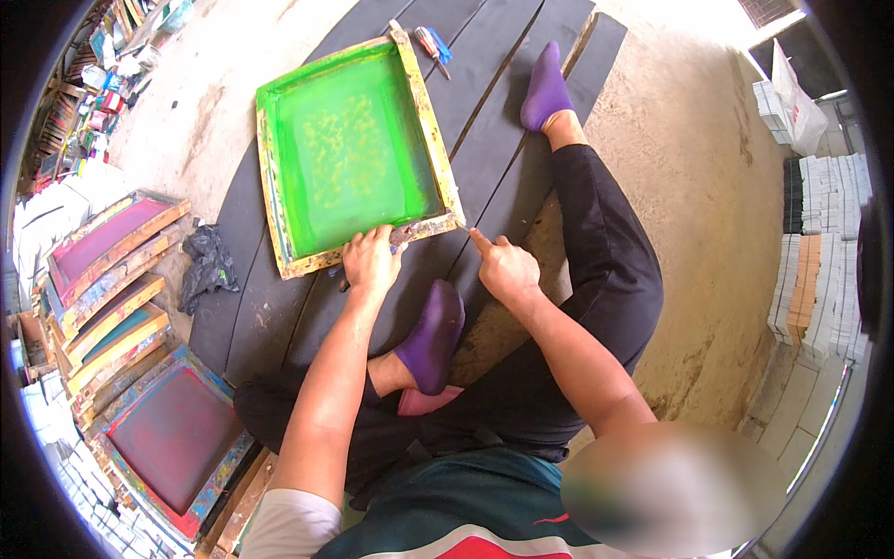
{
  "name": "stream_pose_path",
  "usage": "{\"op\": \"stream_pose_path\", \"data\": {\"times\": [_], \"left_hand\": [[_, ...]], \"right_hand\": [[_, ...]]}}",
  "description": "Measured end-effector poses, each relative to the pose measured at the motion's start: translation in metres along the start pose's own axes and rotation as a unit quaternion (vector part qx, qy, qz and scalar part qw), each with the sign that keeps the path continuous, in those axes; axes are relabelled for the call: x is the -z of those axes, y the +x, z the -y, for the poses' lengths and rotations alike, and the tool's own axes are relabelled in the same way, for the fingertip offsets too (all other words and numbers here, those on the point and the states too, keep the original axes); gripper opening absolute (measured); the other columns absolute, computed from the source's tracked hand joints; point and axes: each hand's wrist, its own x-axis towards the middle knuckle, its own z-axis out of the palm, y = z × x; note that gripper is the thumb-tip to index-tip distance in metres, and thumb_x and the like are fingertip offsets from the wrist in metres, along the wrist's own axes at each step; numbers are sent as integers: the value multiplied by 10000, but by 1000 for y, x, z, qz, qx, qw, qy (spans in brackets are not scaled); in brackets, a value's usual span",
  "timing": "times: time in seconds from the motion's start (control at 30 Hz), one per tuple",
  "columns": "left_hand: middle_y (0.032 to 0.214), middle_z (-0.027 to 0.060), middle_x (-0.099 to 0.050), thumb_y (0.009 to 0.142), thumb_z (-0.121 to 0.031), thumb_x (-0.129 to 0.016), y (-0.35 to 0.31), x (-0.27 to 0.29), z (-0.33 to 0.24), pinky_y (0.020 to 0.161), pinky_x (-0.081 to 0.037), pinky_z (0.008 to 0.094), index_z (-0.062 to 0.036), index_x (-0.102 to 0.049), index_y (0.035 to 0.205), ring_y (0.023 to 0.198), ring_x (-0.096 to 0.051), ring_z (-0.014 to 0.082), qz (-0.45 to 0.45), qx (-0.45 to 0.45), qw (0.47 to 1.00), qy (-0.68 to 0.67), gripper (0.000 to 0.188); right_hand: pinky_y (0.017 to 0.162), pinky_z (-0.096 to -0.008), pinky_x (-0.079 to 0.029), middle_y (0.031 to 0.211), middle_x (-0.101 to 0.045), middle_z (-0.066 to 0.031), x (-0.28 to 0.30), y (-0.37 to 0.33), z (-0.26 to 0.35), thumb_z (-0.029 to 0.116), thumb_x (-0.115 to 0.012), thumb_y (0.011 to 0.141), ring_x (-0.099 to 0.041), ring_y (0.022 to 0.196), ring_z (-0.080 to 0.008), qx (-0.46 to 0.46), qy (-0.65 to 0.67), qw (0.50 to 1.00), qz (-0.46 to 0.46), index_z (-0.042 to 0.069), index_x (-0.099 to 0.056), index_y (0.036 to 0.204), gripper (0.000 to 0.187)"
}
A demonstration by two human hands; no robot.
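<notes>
A wooden-framed printing screen [349, 149] with bright green mesh lies on dark planks in front of me. Paint stains cover its frame. My left hand [371, 263] is closed at the frame's near edge, around what looks like a dark-handled tool. The dark end pokes out beside the palm, and the fingers hide most of the rest. My right hand [508, 268] is at the near right corner, its index finger stretched toward the wood and the other fingers curled. A thin tip shows ahead of that finger; whatever the hand holds is too small to make out.
A screwdriver [431, 47] lies past the frame's far right corner. My purple-socked feet [548, 88] rest on the planks [494, 56]. At left are stacked screens [116, 233], a dark red screen [177, 433] and a crumpled black bag [209, 265]. White stacks [829, 205] line the right.
</notes>
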Motion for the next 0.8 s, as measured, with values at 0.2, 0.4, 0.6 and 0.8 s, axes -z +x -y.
{"op": "stream_pose_path", "data": {"times": [0.2,0.4,0.6,0.8], "left_hand": [[1097,66,-733,835,-394,-787,3,-1,2,872,-509,455,-141,-689,1142,1020,-667,278,21,-11,1000,17,410],[1100,68,-733,835,-387,-789,3,-5,3,895,-513,460,-137,-687,1144,1056,-666,286,19,-2,1000,-4,410],[1121,71,-730,833,-392,-789,1,-6,3,916,-509,465,-141,-678,1166,1088,-659,290,18,9,1000,10,431],[1145,63,-721,840,-399,-781,2,-9,5,936,-505,470,-144,-672,1174,1103,-654,281,25,11,1000,1,434]], "right_hand": [[863,-430,-559,1105,-718,-195,-11,17,-19,221,-597,988,-717,975,-357,-29,222,974,28,201,-668,1336,355],[905,-462,-545,1103,-708,-207,-29,34,-49,219,-582,992,-685,1030,-381,27,293,955,29,307,-681,1311,346],[858,-421,-556,1094,-734,-180,-12,25,-35,212,-613,988,-715,985,-348,30,147,989,-14,271,-684,1316,341],[853,-424,-563,1077,-741,-165,-27,50,-56,276,-621,990,-717,978,-332,-77,369,912,161,316,-684,1310,328]]}}
